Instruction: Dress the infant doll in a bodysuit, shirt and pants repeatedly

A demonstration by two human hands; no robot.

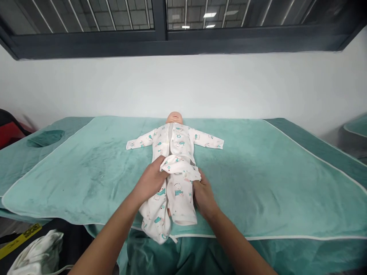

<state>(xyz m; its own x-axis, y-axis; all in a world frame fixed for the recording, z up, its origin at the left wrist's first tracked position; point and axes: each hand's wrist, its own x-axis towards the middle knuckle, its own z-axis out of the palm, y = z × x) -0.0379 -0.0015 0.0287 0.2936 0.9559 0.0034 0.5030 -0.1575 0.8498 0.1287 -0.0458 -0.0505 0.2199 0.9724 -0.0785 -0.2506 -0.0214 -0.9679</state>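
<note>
A baby doll [174, 117] lies on its back on the green bed cover, its head towards the wall. It wears a white printed baby shirt [180, 139], whose sleeves spread out to both sides. Matching white baby pants [180, 196] cover its lower body, and their waist is bunched up below the shirt. My left hand [151, 179] is closed on the left side of that waist, thumb on top. On the opposite side my right hand [204, 194] grips the pants' edge, its fingers partly hidden behind the cloth. One pant leg hangs over the bed's front edge.
A green cover [86, 168] with white piping spreads over the bed. Behind it rise a white wall [183, 84] and a dark-framed window [160, 47]. Bundled pale cloth [41, 254] lies at the lower left, near a yellow strip [20, 240]. A red and black object [10, 131] stands far left.
</note>
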